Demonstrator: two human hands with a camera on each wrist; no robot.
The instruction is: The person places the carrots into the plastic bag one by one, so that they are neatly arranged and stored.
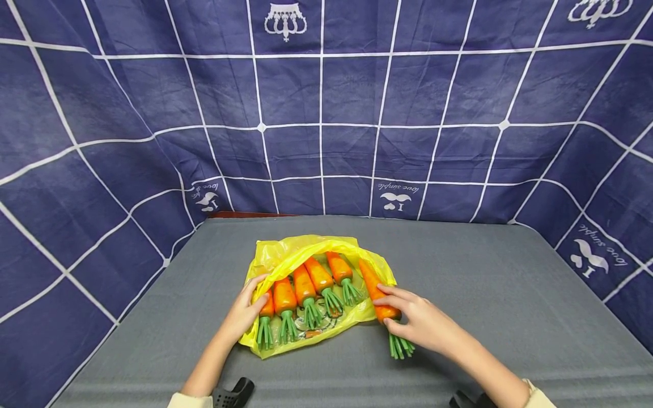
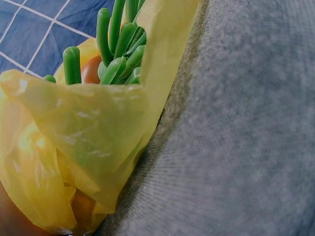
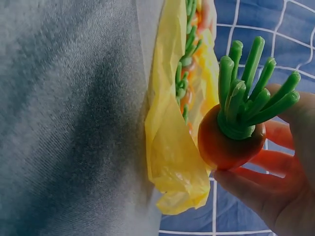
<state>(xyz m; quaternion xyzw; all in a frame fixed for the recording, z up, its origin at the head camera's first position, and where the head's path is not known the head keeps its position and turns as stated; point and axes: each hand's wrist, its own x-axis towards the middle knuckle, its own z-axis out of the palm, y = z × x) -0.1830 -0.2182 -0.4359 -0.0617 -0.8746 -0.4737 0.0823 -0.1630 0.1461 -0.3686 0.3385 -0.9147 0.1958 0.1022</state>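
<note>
A yellow plastic bag [image 1: 278, 249] lies on the table with its wide mouth toward me. Inside it several orange carrots [image 1: 304, 286] sit side by side, their short green stems pointing to the opening. My left hand [image 1: 244, 313] grips the bag's left edge, thumb by the leftmost carrot. In the left wrist view the bag's yellow film [image 2: 98, 132] hides most of the contents. With my right hand [image 1: 420, 320] I hold another carrot [image 1: 370, 279] near its stem end, its tip inside the bag's right side. Its green stems [image 3: 241, 98] stick out past my fingers in the right wrist view.
A grey cloth [image 1: 484, 272] covers the table. Blue curtains with white grid lines [image 1: 352, 90] hang behind it and at both sides. Dark straps [image 1: 234, 392] show at the wrists.
</note>
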